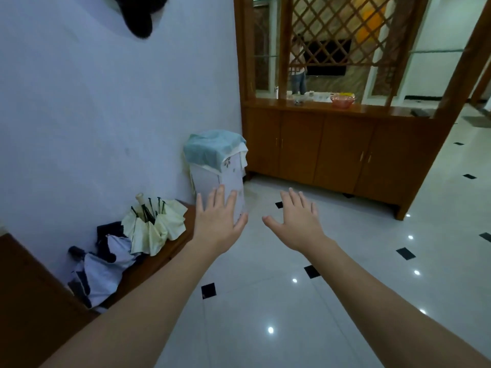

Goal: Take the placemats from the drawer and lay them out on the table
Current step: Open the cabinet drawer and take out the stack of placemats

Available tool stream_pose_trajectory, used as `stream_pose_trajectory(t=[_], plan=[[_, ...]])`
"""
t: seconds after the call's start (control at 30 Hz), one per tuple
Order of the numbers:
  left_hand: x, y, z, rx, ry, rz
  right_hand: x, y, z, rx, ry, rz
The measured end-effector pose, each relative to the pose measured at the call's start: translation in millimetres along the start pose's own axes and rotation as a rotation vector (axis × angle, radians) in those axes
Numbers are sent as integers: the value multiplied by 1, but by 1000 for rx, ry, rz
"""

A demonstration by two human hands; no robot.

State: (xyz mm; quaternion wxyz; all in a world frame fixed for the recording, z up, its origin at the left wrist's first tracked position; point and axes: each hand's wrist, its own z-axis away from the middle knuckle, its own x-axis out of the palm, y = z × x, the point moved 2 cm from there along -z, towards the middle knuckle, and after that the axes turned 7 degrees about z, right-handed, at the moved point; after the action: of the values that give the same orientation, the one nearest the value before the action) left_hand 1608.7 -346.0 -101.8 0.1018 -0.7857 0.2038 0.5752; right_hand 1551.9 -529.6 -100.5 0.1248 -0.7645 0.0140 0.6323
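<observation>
Both hands are reaching forward over the tiled floor (345, 261), palms down, fingers spread and holding nothing: the left hand (219, 221) is showing in front of a white bin (220, 179) with a blue cloth (210, 147) lying over it, the right hand (297, 221) beside it. Folded umbrellas (127, 235) are lying on a low bench (170, 251) by the wall. A wooden cabinet (332, 150) is standing beyond. No placemats or drawer are showing.

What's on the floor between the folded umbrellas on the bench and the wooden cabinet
In the head view, a white bin with a teal cloth draped over its top stands against the wall between the umbrellas and the wooden cabinet.
</observation>
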Motion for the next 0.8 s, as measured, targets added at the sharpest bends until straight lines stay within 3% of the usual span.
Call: stream_pose_trajectory(t=[0.8], plan=[[87,-180,-238,-144,58,-11,78,-118,-299,-270,-66,-14]])
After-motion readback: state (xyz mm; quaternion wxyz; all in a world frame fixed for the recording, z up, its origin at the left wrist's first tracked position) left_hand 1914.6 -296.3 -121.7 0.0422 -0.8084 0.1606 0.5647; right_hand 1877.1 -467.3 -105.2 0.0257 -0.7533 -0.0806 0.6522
